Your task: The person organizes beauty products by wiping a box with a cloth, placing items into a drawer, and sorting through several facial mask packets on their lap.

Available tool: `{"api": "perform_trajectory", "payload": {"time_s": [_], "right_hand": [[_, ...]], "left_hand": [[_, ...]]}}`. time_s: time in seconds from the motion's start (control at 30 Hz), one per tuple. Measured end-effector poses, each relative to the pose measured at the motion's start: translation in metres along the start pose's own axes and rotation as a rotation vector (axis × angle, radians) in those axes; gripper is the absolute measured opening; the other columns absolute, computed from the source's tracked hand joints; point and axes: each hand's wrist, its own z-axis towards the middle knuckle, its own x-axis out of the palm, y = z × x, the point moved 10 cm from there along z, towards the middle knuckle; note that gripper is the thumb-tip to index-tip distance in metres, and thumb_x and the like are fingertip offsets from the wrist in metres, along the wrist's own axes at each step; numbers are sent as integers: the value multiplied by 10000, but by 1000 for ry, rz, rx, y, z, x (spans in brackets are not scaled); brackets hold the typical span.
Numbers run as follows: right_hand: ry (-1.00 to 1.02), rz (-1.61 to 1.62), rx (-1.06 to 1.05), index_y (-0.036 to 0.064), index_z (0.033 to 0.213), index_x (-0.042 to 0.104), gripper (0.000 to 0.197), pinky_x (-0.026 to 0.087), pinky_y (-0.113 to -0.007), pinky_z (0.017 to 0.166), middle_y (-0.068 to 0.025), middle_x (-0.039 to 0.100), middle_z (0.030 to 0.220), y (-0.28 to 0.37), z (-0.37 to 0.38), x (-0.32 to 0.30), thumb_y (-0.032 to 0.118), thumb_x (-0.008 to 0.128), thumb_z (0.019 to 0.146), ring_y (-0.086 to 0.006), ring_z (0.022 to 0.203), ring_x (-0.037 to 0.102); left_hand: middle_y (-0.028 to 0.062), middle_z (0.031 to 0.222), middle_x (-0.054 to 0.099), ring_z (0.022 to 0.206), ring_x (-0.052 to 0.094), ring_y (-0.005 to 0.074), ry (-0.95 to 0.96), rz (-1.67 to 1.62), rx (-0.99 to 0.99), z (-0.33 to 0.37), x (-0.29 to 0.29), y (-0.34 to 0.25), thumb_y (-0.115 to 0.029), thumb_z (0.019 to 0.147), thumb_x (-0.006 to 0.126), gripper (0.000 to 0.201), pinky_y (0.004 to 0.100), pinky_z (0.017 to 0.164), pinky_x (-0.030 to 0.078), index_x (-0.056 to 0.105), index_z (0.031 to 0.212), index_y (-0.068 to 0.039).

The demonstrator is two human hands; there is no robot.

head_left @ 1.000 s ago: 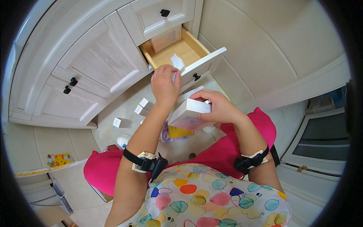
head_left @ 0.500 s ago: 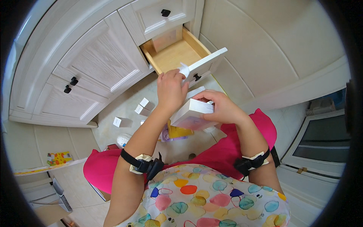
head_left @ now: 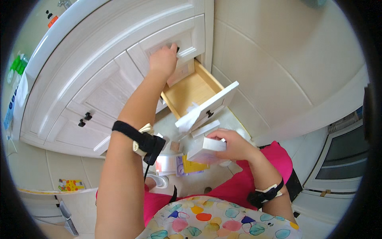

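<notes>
My left hand (head_left: 164,60) reaches up to the closed upper drawer (head_left: 191,38), its fingers closed at the black knob (head_left: 178,50), which they partly cover. Below it, a wooden drawer (head_left: 195,91) stands pulled out. A thin white tissue or wrapper (head_left: 190,118) hangs over the open drawer's front edge, apart from both hands. My right hand (head_left: 234,144) grips a white box (head_left: 205,150) by its right end, low in front of the open drawer. Another white box (head_left: 205,129) lies beneath the drawer front.
Between my legs, a yellow packet (head_left: 195,165), a purple packet (head_left: 183,169) and a white-and-pink package (head_left: 165,164) lie on the floor. A cabinet door (head_left: 107,87) stands left of the drawers. The tiled wall (head_left: 270,71) bounds the right.
My left hand has left the open drawer's front edge and moved up to the upper drawer's knob. The white tissue stays draped on the edge. My right hand still holds the box.
</notes>
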Motion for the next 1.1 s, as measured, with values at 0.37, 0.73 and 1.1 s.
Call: {"api": "perform_trajectory", "payload": {"time_s": [0.37,0.73,1.1], "right_hand": [[-6,10,11,59,1078,575,463,461,-312,833,-114,575,982,-3,0,-9,64,656,622,-243,924,576],[0,42,5,51,1077,573,473,460,-308,837,-117,572,985,1,-2,-9,70,667,614,-241,924,576],[28,59,1,48,1073,579,475,458,-312,846,-122,573,981,5,6,0,53,663,606,-241,926,575]], "left_hand": [[140,829,629,775,638,298,-130,117,21,38,29,-10,-107,805,483,138,398,636,513,607,854,-72],[163,795,648,762,637,311,-105,118,-34,35,26,-15,-101,820,449,191,410,634,505,632,808,-46],[150,792,649,750,635,286,-170,58,-56,27,23,-17,-90,803,468,179,391,636,505,641,774,-56]]}}
